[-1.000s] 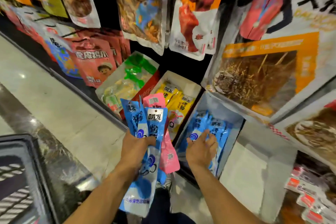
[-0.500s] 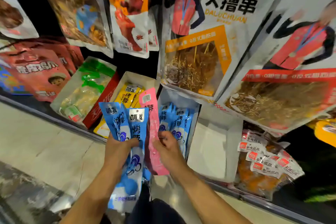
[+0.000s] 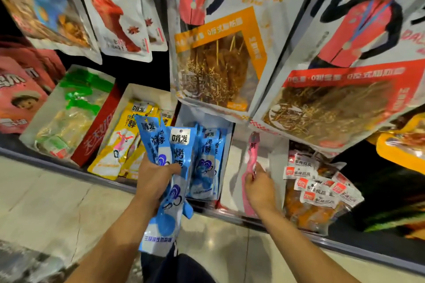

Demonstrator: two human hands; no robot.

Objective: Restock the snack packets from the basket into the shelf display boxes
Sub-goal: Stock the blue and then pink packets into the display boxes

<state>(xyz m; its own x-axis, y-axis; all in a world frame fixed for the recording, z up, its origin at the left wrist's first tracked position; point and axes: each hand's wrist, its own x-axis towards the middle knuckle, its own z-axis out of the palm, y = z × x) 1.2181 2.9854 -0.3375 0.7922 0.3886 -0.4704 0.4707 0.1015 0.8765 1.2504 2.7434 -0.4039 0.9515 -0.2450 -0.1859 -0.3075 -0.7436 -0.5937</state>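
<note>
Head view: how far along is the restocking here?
Done: yellow packets and blue packets sit boxed. In hand: the right hand pinches a pink packet at the near-empty white box; the left hand grips a blue bunch. Left: that bunch, at least; basket unseen.

The floor (image 3: 57, 202) is made of big pale tiles with thin lines between them. It is shiny, and a soft patch of light (image 3: 218, 241) glows on it. In the bottom left corner is a dark, speckled strip of stone (image 3: 25, 262). A grey metal rail (image 3: 57, 166) runs along the front of the low shelf. The back of the shelf (image 3: 379, 190) is black and shadowy. Big white bags (image 3: 230, 57) hang above, showing brown food on sticks. One has an orange band, the next a red one. Red bags (image 3: 20, 89) stand far left.
</note>
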